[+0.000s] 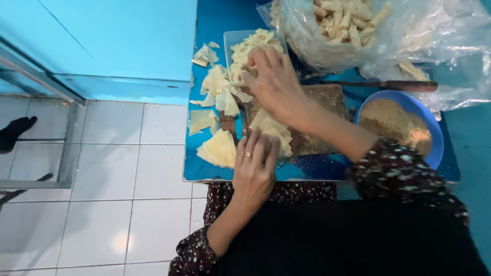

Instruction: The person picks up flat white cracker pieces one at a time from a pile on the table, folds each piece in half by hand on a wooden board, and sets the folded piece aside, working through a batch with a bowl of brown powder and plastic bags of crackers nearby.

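My right hand (pixel 273 84) reaches forward over a clear tray (pixel 228 37) heaped with pale thin dough sheets (pixel 250 43), its fingertips closed on one sheet at the pile's near edge. My left hand (pixel 254 166), with a ring on one finger, rests palm down near the table's front edge, fingers pressing on a folded dough piece (pixel 273 130) that lies on a brown wooden board (pixel 327 99). More triangular and square dough pieces (pixel 219 148) lie scattered on the blue table (pixel 204 171) to the left of both hands.
A blue bowl (pixel 427 115) of brown crumbs sits at the right. Behind it a clear plastic bag (pixel 358 25) holds pale rolled pieces, and a dark-handled knife (pixel 388 84) lies beside it. White tiled floor (pixel 128 179) and a metal frame (pixel 66 143) lie left of the table.
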`<state>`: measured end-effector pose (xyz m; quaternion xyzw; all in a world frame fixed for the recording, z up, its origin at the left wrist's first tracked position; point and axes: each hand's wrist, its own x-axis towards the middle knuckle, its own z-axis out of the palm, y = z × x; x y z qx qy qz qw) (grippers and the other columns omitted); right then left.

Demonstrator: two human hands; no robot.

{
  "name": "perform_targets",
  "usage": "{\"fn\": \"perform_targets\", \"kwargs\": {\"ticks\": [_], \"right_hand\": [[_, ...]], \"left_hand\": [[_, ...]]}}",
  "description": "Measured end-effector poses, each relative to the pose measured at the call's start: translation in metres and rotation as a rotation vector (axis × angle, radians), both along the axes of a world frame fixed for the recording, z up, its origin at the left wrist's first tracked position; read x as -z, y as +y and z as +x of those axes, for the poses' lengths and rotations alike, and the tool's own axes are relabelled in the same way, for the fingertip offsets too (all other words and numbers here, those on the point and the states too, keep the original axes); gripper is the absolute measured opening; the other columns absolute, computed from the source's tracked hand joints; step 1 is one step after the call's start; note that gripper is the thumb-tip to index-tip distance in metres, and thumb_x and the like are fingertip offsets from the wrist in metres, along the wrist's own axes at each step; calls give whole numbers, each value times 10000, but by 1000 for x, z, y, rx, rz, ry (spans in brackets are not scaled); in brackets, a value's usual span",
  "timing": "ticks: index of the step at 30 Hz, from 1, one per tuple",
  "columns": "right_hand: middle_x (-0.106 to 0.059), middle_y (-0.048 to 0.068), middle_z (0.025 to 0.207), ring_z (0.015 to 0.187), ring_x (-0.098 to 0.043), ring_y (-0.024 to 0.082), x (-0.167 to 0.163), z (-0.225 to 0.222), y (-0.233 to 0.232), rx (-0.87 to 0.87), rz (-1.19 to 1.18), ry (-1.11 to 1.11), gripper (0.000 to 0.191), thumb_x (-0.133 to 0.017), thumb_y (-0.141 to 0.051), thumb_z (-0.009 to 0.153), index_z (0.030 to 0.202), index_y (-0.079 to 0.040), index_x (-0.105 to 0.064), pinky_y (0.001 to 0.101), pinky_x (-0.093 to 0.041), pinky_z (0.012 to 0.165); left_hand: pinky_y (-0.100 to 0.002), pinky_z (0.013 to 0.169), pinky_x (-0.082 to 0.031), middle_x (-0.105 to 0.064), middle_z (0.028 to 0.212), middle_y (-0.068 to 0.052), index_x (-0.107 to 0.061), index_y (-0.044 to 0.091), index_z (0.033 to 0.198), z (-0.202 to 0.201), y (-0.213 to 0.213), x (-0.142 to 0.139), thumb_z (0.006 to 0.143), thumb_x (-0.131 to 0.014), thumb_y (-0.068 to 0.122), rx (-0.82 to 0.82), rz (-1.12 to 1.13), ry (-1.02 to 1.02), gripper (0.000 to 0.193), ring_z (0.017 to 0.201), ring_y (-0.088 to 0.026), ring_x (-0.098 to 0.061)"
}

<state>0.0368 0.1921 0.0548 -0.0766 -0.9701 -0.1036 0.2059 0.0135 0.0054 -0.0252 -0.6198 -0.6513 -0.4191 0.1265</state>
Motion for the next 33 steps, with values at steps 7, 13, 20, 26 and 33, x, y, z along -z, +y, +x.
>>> {"fn": "perform_targets", "kwargs": {"ticks": [7,13,20,26,33], "right_hand": [[-480,114,1167,1180,-452,316,15,-19,18,33,-178,-78,59,-688,-66,842,901,-72,-696,448,-373,944],[-456,151,1149,1118,-450,342,0,-22,34,-4,-156,-235,198,-660,-27,811,1007,-54,-650,462,-379,907],[-495,129,1224,1136,-496,300,-29,62,-4,-103,-69,-325,390,-653,-20,836,1214,-114,-630,450,-415,904],[-503,104,1395,1210,-501,267,2,103,-32,-75,168,-261,675,-660,-121,849,1505,-188,-521,512,-410,1013],[-454,165,1435,1185,-452,349,6,68,16,8,180,-216,628,-660,-109,899,1501,-209,-516,522,-374,946]], "left_hand": [[-538,1129,-430,-610,1242,-223,-679,-56,1222,0,-1,-1,862,-622,21,-5,27,14,372,1307,-405,-568],[-538,1122,-437,-620,1224,-204,-687,-36,1210,2,-2,-1,848,-620,19,-19,30,-1,372,1307,-394,-575],[-549,1117,-445,-617,1243,-207,-688,-38,1218,2,0,5,842,-639,-16,-28,68,15,380,1308,-399,-579],[-548,1103,-455,-613,1258,-208,-692,-48,1224,4,2,10,856,-649,-27,-31,85,2,371,1293,-389,-587],[-550,1114,-443,-615,1294,-205,-684,-31,1239,9,3,7,845,-629,-29,-58,56,42,397,1295,-385,-592]]}}
